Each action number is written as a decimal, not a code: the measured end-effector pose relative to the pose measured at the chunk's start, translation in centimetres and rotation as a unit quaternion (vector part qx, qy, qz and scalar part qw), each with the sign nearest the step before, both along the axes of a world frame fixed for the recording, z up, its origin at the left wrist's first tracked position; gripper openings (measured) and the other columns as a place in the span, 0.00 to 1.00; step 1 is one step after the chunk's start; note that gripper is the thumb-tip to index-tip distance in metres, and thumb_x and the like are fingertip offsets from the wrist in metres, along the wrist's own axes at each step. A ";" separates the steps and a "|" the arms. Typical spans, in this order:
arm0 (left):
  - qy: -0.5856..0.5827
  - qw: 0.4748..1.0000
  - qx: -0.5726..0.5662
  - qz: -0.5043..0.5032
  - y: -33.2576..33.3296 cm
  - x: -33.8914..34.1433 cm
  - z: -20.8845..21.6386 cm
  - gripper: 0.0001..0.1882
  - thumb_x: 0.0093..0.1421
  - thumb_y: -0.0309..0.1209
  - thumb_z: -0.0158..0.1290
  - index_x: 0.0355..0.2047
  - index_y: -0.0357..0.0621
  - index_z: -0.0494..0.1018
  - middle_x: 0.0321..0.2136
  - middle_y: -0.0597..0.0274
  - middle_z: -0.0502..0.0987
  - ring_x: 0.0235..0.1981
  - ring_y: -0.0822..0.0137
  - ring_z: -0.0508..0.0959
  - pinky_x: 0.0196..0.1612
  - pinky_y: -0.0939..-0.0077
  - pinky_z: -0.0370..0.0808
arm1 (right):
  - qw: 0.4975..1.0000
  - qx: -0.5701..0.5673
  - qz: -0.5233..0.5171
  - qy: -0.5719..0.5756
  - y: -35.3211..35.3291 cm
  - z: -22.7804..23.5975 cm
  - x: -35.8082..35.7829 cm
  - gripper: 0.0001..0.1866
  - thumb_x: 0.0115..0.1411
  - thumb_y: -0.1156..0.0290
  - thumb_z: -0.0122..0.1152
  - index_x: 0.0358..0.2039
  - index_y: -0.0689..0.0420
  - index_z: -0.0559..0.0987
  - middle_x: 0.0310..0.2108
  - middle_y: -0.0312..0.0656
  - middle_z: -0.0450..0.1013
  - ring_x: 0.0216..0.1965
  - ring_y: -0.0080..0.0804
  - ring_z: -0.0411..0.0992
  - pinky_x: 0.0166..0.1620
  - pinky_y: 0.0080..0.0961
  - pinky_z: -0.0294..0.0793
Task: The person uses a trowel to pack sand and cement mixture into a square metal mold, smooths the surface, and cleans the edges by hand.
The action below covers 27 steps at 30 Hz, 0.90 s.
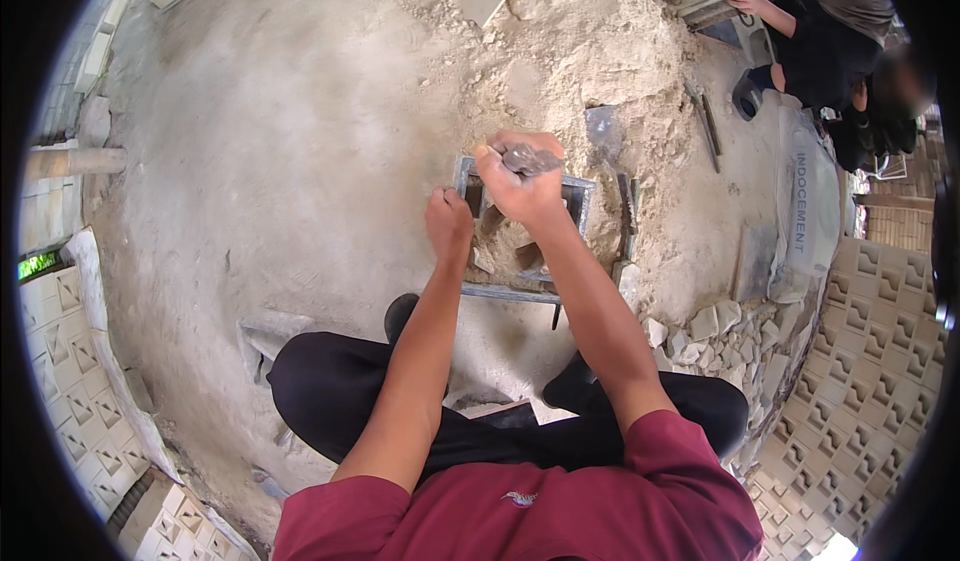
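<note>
A grey rectangular metal mould frame (500, 292) lies on the ground in front of me. Its inside holds sandy powder and several dark brown pieces, such as one dark block (529, 255). My left hand (450, 223) is closed at the frame's left side. Above the far part of the frame, my right hand (525, 189) makes a fist around a grey, stone-like lump (530, 159). The lower end of that lump is hidden by the hand, so I cannot tell its full shape.
A mound of pale sandy powder (600, 41) spreads beyond the frame. A flat grey plate (603, 129) and thin bars (706, 126) lie to its right. Broken pale chunks (715, 326) are heaped at right, near a pale sack (803, 201). Other people (830, 51) sit at the far right.
</note>
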<state>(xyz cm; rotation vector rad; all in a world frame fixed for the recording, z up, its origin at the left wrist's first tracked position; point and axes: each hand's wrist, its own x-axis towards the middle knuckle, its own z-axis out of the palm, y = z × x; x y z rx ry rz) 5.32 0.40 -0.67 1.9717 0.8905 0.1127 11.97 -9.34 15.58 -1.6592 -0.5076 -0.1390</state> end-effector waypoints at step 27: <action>-0.006 1.000 0.021 0.007 -0.3 0.6 0.6 0.19 0.57 0.36 0.38 0.29 0.32 0.72 0.33 0.34 0.75 0.37 0.36 0.73 0.42 0.50 0.67 | 0.999 -0.032 0.011 -0.007 -6.5 -0.5 0.6 0.14 0.52 0.72 0.59 0.12 0.60 0.70 0.09 0.33 0.60 0.13 0.17 0.56 0.17 0.22 0.55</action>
